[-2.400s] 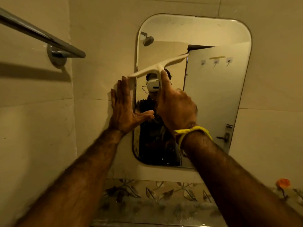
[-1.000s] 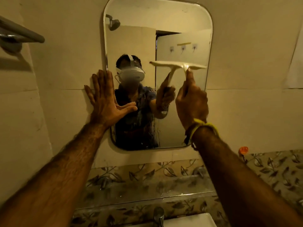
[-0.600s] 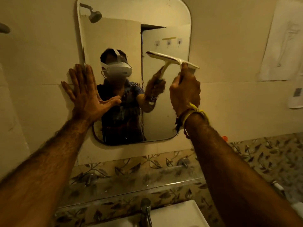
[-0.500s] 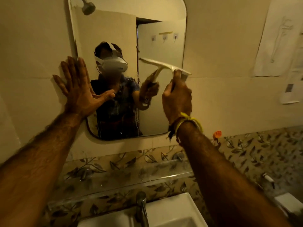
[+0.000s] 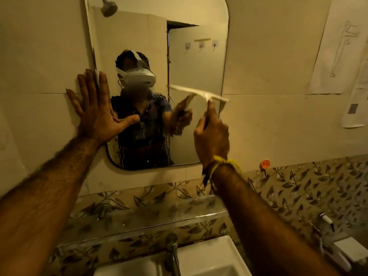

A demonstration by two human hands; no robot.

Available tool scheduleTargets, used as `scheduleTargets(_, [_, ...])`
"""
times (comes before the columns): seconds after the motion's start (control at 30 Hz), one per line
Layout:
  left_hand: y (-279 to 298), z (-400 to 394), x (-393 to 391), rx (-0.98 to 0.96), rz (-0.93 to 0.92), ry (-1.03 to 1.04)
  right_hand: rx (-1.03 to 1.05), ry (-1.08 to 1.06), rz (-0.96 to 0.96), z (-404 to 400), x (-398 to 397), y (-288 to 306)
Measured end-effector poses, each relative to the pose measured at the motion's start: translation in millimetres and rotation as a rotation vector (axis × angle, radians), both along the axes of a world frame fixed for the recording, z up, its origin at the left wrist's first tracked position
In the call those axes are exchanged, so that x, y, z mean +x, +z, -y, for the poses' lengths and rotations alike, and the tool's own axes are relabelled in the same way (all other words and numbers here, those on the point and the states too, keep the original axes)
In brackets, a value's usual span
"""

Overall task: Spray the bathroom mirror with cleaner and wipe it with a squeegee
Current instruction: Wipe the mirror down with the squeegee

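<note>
Right hand [image 5: 212,134] grips the squeegee [image 5: 199,92] against the mirror [image 5: 197,56]; left hand [image 5: 95,110] lies flat, fingers spread, across its edge, above faucet [image 5: 172,253] and sink [image 5: 209,259].

Squeegee [image 5: 199,93] up against the mirror [image 5: 195,62], pale cream, its long blade tilted, higher end out past the fingertips toward the middle of the glass, lower end reaching the mirror's edge just above the knuckles; handle runs down into the curled fingers [image 5: 211,108] and is blurred there. Mirror is tall with rounded corners, fixed to the tiled wall, streaks and drips of wet showing on its lower part, below the blade
</note>
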State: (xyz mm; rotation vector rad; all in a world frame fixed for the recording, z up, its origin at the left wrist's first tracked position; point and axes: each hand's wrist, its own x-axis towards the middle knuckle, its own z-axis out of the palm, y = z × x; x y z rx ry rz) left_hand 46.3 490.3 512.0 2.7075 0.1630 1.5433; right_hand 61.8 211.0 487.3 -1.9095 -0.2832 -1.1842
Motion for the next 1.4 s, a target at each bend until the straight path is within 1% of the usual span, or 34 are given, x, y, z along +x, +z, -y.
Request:
scheduleTargets(0.07, [-1.1,-0.9,1.5,0.007,0.009,0.012,-0.015,0.0,-0.022,-4.3,-6.2,-20.6])
scheduleTargets(0.1, [-1.7,-1.4,2.5,0.01,0.016,0.023,-0.01,0.001,-0.012,-6.3,-5.6,-19.4])
scheduleTargets(0.2, [-3.4,-0.8,5.3,0.021,0.041,0.057,0.006,0.01,0.076,-12.3,3.8,16.9])
scheduleTargets(0.3, [-4.0,-1.8,7.3,0.019,0.05,0.065,0.038,0.013,0.098,-17.7,10.2,49.7])
scheduleTargets(0.37, [-3.7,-3.6,8.2,0.02,0.052,0.065,0.031,0.009,0.079,-22.2,5.5,39.8])
scheduleTargets(0.47, [-3.4,-7.1,8.5,0.028,0.061,0.069,-0.088,0.028,0.029,-27.3,-12.6,-2.6])
scheduleTargets(0.53, [-3.3,-9.2,9.1,0.039,0.061,0.068,-0.147,0.027,0.025,-31.8,-21.2,-9.6])
scheduleTargets(0.67, [-5.8,-16.4,11.3,0.054,0.142,0.052,-0.17,0.062,0.102,-47.2,-15.8,41.6])
scheduleTargets(0.73, [-9.6,-21.2,10.1,0.053,0.206,0.033,-0.201,0.046,0.112,-49.8,-13.2,51.3])
scheduleTargets(0.8, [-11.0,-29.3,7.0,0.078,0.252,0.022,-0.251,0.043,0.104,-52.8,-17.2,34.5])
scheduleTargets(0.9, [-9.1,-39.5,3.9,0.137,0.29,0.003,-0.416,0.006,0.071,-61.0,-30.6,-8.9])
scheduleTargets(0.93, [-9.9,-40.4,4.8,0.146,0.298,-0.006,-0.413,0.024,0.075,-64.5,-31.8,-13.8])
scheduleTargets(1.0, [-12.9,-40.4,9.0,0.139,0.318,-0.018,-0.394,0.095,0.13,-77.6,-27.7,0.0])
scheduleTargets(1.07, [-17.4,-41.0,13.7,0.116,0.36,-0.016,-0.396,0.162,0.196,-95.7,-23.9,27.4])
scheduleTargets(1.13, [-20.8,-44.5,16.2,0.069,0.402,-0.041,-0.41,0.174,0.253,-113.0,-19.3,50.9])
scheduleTargets(1.2, [-22.3,-47.5,14.7,0.011,0.43,-0.088,-0.423,0.164,0.256,-123.6,-13.9,56.2])
scheduleTargets(1.3, [-23.4,-51.5,15.8,0.039,0.464,-0.114,-0.463,0.116,0.239,-125.0,-11.3,20.1])
scheduleTargets(1.4, [-23.0,-54.3,18.3,0.051,0.445,-0.118,-0.451,0.216,0.222,-112.5,-20.7,-24.4])
